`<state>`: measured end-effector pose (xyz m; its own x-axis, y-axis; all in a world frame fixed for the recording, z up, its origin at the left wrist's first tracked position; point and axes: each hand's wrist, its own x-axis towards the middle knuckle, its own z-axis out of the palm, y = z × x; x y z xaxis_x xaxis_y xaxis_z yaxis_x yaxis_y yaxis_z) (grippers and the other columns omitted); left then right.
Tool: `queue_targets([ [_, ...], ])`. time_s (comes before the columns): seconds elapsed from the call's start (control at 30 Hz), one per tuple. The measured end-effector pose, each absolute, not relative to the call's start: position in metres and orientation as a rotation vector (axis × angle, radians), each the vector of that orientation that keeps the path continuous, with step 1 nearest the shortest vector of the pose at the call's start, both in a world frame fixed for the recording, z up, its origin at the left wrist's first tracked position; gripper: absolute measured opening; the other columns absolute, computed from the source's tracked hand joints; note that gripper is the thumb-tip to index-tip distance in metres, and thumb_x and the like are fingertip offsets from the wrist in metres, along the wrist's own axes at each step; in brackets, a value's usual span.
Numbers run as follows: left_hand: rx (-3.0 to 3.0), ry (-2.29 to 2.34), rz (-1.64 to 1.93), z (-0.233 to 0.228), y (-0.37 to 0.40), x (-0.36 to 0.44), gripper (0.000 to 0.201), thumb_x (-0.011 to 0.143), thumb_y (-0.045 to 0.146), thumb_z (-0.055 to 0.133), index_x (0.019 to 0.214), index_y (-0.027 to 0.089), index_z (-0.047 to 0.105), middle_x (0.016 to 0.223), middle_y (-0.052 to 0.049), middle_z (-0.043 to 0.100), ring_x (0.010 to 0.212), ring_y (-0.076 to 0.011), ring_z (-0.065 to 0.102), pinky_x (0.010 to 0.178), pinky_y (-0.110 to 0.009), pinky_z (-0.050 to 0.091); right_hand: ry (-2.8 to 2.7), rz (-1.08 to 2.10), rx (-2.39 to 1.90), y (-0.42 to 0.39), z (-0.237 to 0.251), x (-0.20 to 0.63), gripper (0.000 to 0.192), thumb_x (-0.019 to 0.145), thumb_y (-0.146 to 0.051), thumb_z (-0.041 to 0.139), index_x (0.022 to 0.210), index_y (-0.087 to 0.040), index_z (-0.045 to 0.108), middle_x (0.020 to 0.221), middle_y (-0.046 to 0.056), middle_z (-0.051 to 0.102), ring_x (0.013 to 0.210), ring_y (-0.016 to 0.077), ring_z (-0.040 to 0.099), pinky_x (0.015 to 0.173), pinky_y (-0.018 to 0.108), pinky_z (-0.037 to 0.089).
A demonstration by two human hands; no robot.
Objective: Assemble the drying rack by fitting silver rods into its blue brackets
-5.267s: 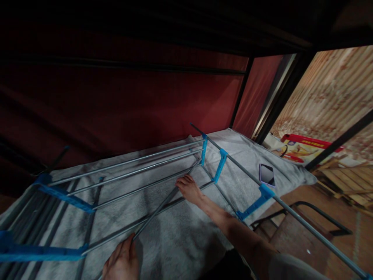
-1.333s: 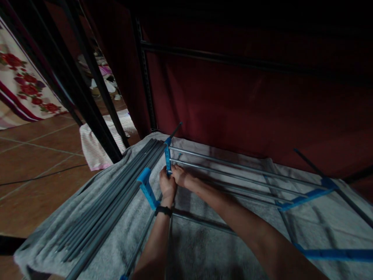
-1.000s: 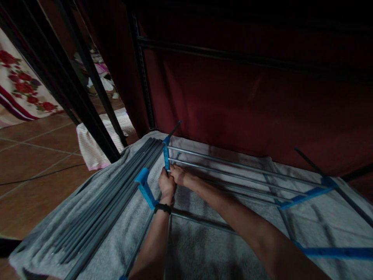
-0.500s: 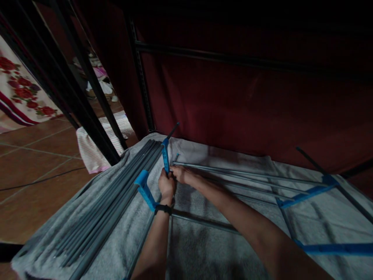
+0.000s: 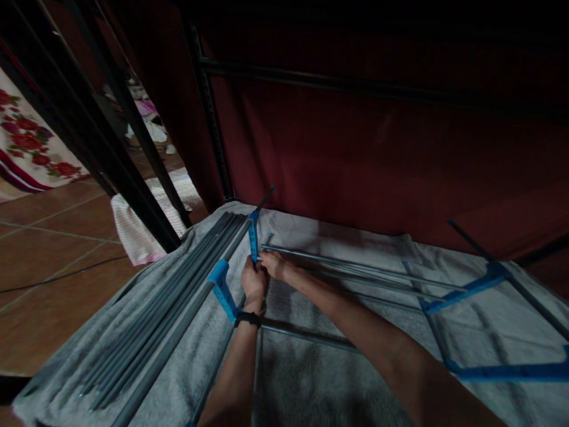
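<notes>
"Blue bracket [image 5: 253, 234] between those hands, isn't it? Who's got it?"

"The left hand [image 5: 253, 280] has. Its fingers are wrapped round the lower end, and the bracket stands nearly upright above them, its top on that thick grey tube [image 5: 178, 333]."

"And the right hand [image 5: 276, 265]?"

"Snug against the left, fingers curled in at the bracket's foot. I can't tell from here whether they're clamped on something or only pressing; the fingertips are hidden."

"What about the metal rods [image 5: 333, 261]?"

"They stretch across the grey cloth [image 5: 306, 379] to the far bracket [image 5: 466, 289] over on the right. At this end, two of them lie close together, tips just beside the blue bracket but apart from it."

"There's another one nearer us."

"The nearer bracket [image 5: 223, 290], yes, leaning. Its top sits on the same thick tube, and its foot is right by the black wristband [image 5: 248, 319] on the left wrist."

"And all that on the left?"

"Loose tubes [image 5: 169, 312], laid side by side on the cloth. Past them there's a striped towel [image 5: 133, 234] above the tiled floor [image 5: 57, 261], and dark red sheeting [image 5: 338, 154] along the back, with a black bar [image 5: 311, 77] across it."
</notes>
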<state>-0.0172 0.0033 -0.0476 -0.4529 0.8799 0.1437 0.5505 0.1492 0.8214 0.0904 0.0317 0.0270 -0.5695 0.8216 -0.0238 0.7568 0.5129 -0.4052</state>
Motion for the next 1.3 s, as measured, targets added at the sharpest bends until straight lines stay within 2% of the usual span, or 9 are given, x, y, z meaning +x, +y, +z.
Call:
queue_targets([
  [0.2, 1.38, 2.075, 1.206, -0.049, 0.004, -0.02, 0.043, 0.089, 0.011, 0.054, 0.131, 0.01, 0.065, 0.113, -0.019, 0.078, 0.104, -0.0296, 0.074, 0.091, -0.038, 0.056, -2.5, 0.626, -1.416, 0.025, 0.031, 0.093, 0.03, 0.101, -0.016, 0.05, 0.129, -0.021, 0.061, 0.108, 0.007, 0.076, 0.097, 0.0225, 0.07, 0.078, 0.028, 0.051],
  [0.33, 1.394, 2.055, 1.226, -0.051, 0.004, -0.021, 0.043, 0.088, 0.01, 0.055, 0.129, 0.014, 0.066, 0.115, -0.017, 0.078, 0.106, -0.0287, 0.074, 0.093, -0.038, 0.056, -2.496, 0.642, -1.47, 0.02, 0.037, 0.095, 0.027, 0.102, -0.02, 0.051, 0.127, -0.022, 0.061, 0.105, 0.006, 0.076, 0.093, 0.0216, 0.069, 0.071, 0.027, 0.047],
  [0.57, 1.409, 2.065, 1.234, -0.052, 0.005, -0.021, 0.043, 0.087, 0.009, 0.054, 0.128, 0.011, 0.066, 0.112, -0.019, 0.078, 0.103, -0.0301, 0.075, 0.09, -0.039, 0.058, -2.451, 0.658, -1.519, 0.02, 0.039, 0.094, 0.026, 0.1, -0.024, 0.056, 0.126, -0.023, 0.06, 0.099, 0.004, 0.076, 0.083, 0.0199, 0.067, 0.064, 0.026, 0.041],
  [0.7, 1.415, 2.063, 1.233, -0.051, 0.004, -0.021, 0.043, 0.086, 0.007, 0.055, 0.127, 0.013, 0.067, 0.105, -0.016, 0.079, 0.098, -0.0284, 0.075, 0.085, -0.036, 0.057, -2.363, 0.647, -1.521, 0.02, 0.034, 0.091, 0.022, 0.099, -0.023, 0.057, 0.119, -0.023, 0.066, 0.097, 0.002, 0.077, 0.085, 0.0185, 0.068, 0.067, 0.025, 0.041],
  [0.9, 1.425, 2.062, 1.253, -0.05, 0.002, -0.02, 0.041, 0.085, 0.006, 0.054, 0.123, 0.013, 0.068, 0.103, -0.015, 0.078, 0.095, -0.0264, 0.074, 0.083, -0.034, 0.055, -2.311, 0.564, -1.456, 0.012, 0.031, 0.089, 0.021, 0.096, -0.019, 0.06, 0.113, -0.021, 0.073, 0.116, 0.007, 0.079, 0.107, 0.0203, 0.07, 0.08, 0.025, 0.044],
  [1.07, 1.429, 2.058, 1.254, -0.05, 0.002, -0.019, 0.038, 0.087, 0.008, 0.054, 0.123, 0.013, 0.068, 0.101, -0.014, 0.077, 0.095, -0.0266, 0.073, 0.082, -0.034, 0.054, -2.348, 0.534, -1.455, 0.008, 0.032, 0.093, 0.022, 0.1, -0.024, 0.057, 0.116, -0.021, 0.073, 0.115, 0.009, 0.079, 0.105, 0.0221, 0.071, 0.08, 0.028, 0.044],
  [1.3, 1.436, 2.054, 1.233, -0.047, 0.0, -0.017, 0.04, 0.088, 0.01, 0.053, 0.126, 0.01, 0.066, 0.101, -0.015, 0.076, 0.094, -0.0274, 0.071, 0.083, -0.034, 0.052, -2.401, 0.5, -1.404, 0.013, 0.029, 0.093, 0.02, 0.1, -0.021, 0.056, 0.11, -0.022, 0.073, 0.108, 0.007, 0.08, 0.099, 0.0212, 0.07, 0.077, 0.026, 0.044],
])
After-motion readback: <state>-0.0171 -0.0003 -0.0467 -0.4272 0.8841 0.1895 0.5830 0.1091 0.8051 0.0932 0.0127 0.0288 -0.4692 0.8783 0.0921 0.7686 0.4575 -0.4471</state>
